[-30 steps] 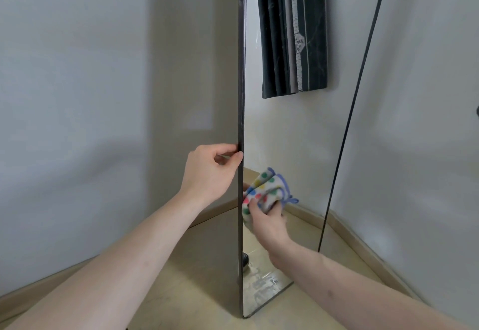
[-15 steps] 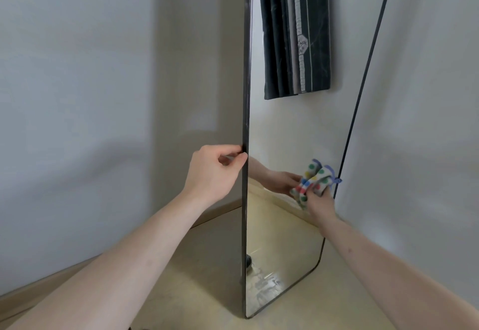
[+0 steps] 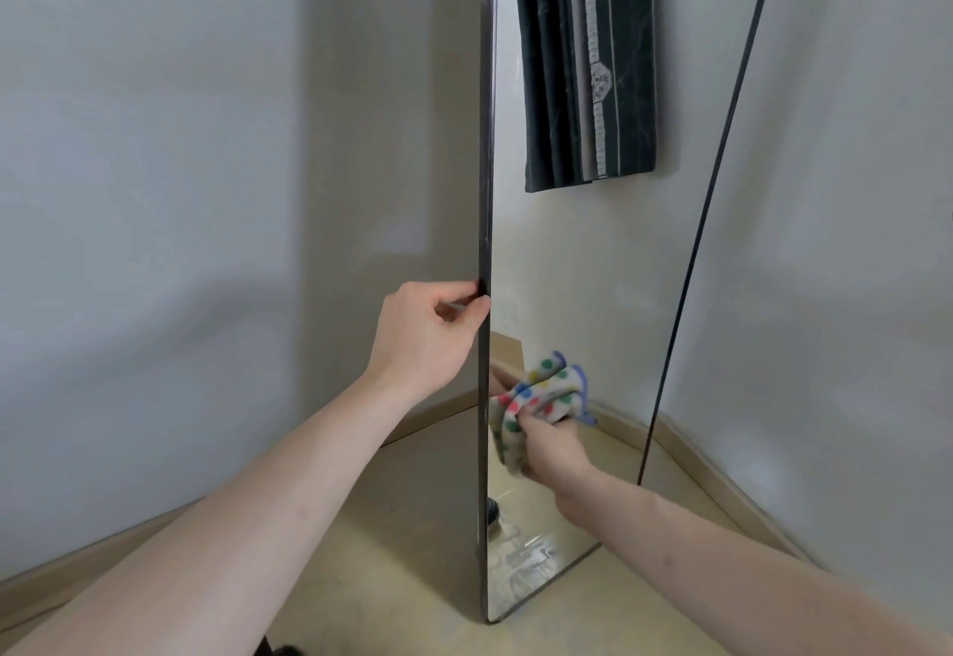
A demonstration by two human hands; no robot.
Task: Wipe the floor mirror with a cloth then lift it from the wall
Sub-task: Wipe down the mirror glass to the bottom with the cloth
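The right hand (image 3: 554, 449) has its fingers curled around the bunched cloth (image 3: 539, 397) and presses it on the lower glass of the mirror (image 3: 577, 268), near the left edge. The left hand (image 3: 423, 336), at 10 o'clock from the cloth, pinches that edge. To wipe well, I think the left hand should hold the edge firmly while the strokes overlap. The mirror stands on the floor (image 3: 387, 552) in the corner.
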